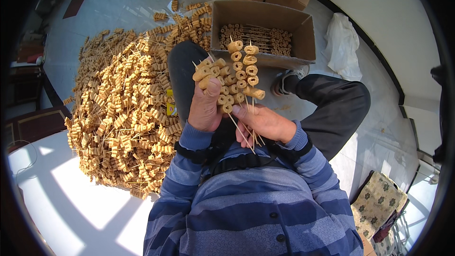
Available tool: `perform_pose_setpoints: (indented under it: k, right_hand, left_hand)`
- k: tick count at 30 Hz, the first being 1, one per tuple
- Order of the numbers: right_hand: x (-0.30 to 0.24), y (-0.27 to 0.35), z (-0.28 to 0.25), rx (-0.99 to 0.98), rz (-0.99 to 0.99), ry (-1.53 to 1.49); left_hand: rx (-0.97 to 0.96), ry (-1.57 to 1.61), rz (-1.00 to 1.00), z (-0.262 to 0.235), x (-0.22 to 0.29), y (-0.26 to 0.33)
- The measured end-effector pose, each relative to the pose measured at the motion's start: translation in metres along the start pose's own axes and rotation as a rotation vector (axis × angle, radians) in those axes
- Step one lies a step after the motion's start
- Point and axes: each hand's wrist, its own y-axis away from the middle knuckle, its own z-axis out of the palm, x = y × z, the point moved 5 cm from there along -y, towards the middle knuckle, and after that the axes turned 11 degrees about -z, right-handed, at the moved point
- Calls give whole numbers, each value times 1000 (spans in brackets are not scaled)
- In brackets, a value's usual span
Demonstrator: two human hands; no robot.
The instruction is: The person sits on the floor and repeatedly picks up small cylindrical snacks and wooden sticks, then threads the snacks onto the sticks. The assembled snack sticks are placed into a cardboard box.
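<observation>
Left hand (204, 107) gripping a bunch of skewers (230, 79), thumb over the front, fingertips hidden behind. Right hand (265, 122) closed on the bunch's lower end, fingers curled at the bare sticks (242, 129), some poking out below. Bunch sits up between both hands, tan rings (250, 59) pointing away from the body. Big skewer pile (128, 118) at left; open cardboard box (256, 14) ahead, more skewers lying inside; white plastic bag (342, 47) right of it.

Head-worn fisheye, facing down, near left hand (204, 108), right hand (267, 122).
</observation>
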Motion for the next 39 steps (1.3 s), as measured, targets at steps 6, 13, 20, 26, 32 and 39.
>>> perform_pose_setpoints:
  k: [6,13,20,26,32,39]
  right_hand:
    - [-11,6,-16,64,-143,-11]
    - [-18,15,-18,53,-158,-53]
    - [-19,17,-9,-54,-141,-251]
    - [-14,16,-7,-154,-85,-292]
    - [-8,14,-5,-261,-16,-345]
    - [-5,9,-9,-92,-5,-127]
  left_hand:
    - [160,59,-10,-26,6,-3]
    - [-41,366,-133,-26,-3,-10]
    - [-61,452,-94,-7,4,-7]
    - [16,493,-111,-6,7,-6]
    - [11,407,-179,-8,0,-6]
    - [105,354,-193,-25,-7,-9]
